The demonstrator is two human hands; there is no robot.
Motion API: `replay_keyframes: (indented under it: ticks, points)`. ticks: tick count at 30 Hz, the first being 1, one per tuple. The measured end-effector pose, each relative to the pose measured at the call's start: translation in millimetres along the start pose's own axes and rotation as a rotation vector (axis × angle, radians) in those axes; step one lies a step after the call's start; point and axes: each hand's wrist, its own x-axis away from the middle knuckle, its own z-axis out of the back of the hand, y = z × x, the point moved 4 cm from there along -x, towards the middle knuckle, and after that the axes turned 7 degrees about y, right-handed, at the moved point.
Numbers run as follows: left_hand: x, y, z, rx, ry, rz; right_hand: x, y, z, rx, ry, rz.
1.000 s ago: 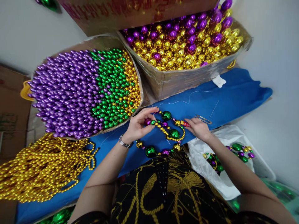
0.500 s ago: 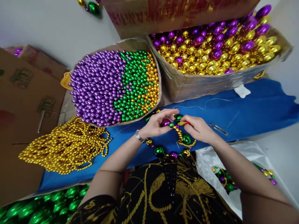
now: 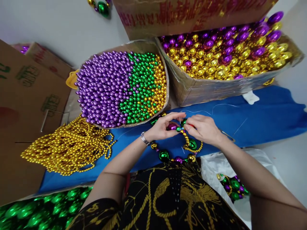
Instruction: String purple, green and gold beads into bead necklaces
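My left hand (image 3: 161,127), a metal-band watch at its wrist, pinches a bead necklace (image 3: 164,155) of large green, purple and gold beads. Its index finger stretches forward, with a thin pale thread near the fingertip. Opposite it, my right hand (image 3: 203,129) is closed around a small red-handled tool (image 3: 192,125). Only a bit of red shows between the fingers, so its kind is unclear. Both sets of fingertips meet at the necklace's upper end. A strand of small gold beads (image 3: 187,140) hangs below them, beside a big green bead.
Beneath lies a blue cloth (image 3: 271,111). Ahead stand a box of small purple, green and gold beads (image 3: 103,86) and one of larger gold and purple beads (image 3: 216,64). Gold bead strands (image 3: 69,147) lie left; a white bag (image 3: 211,169) with necklaces sits right, green beads (image 3: 48,210) lower left.
My right hand has turned and closed in toward my left fingertips, hiding the yellow end of the tool. My left hand keeps its pinch. The whole view has shifted slightly.
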Motion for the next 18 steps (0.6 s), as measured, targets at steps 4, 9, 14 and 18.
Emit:
replay_keyframes:
  ticks: [4, 9, 14, 18]
  points:
    - [-1.4, 1.2, -0.5, -0.026, -0.002, -0.013, 0.5, -1.2, 5.0, 0.075, 0.031, 0.003]
    - [-3.9, 5.8, -2.6, -0.036, -0.004, -0.042, 26.7, 22.4, 5.0, -0.005, 0.072, -0.143]
    - [-13.1, 19.3, -2.7, -0.076, 0.045, -0.093, 90.7, 79.5, -28.2, 0.261, 0.021, -0.476]
    - [-29.8, 44.3, -4.3, -0.123, 0.122, -0.150, 111.5, 85.4, -33.4, 0.242, 0.059, -0.537]
